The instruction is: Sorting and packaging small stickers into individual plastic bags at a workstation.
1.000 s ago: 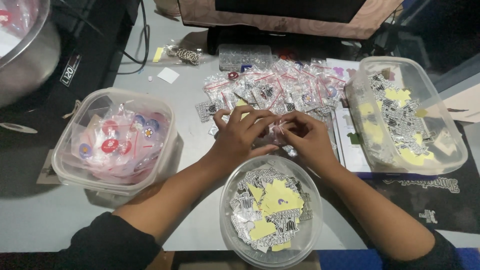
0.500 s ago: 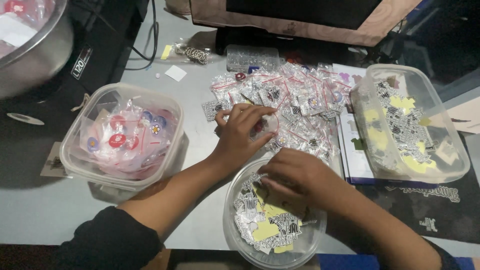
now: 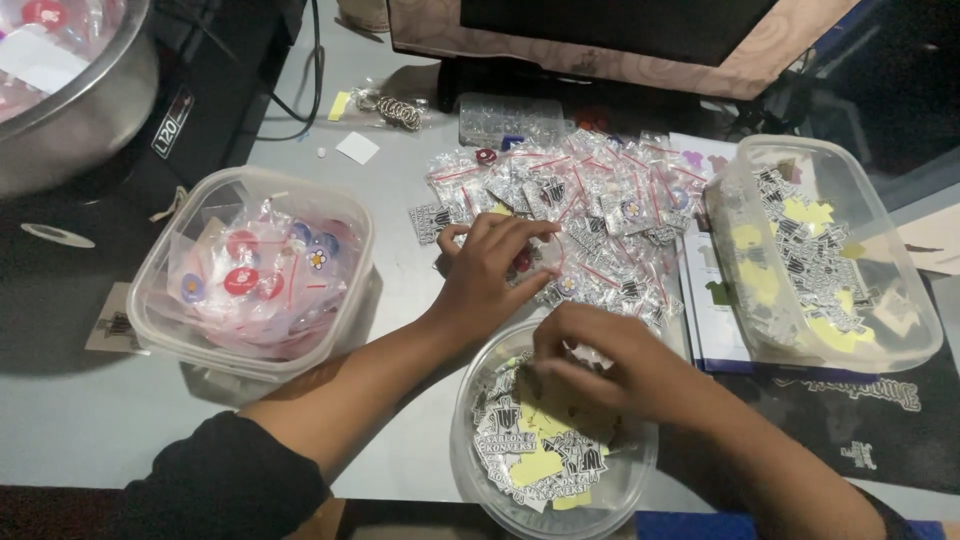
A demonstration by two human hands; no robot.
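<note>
My left hand (image 3: 490, 270) rests on the near edge of a heap of small clear zip bags (image 3: 590, 210) with red seal strips, its fingers pinched on one small bag. My right hand (image 3: 600, 365) reaches down into a round clear bowl (image 3: 480, 470) full of black-and-white and yellow stickers, fingertips among the stickers; whether it grips one is hidden. The bowl sits at the table's near edge, just below the heap.
A square clear tub (image 3: 160, 290) of bagged round pins stands at the left. A rectangular clear tub (image 3: 900, 300) of stickers stands at the right on a printed sheet. A metal bowl (image 3: 80, 110), a black device (image 3: 200, 90) and a monitor base (image 3: 540, 80) line the back.
My right hand left the heap, where both hands were pinching a bag, and moved down into the round sticker bowl. My left hand stayed on the heap with the bag.
</note>
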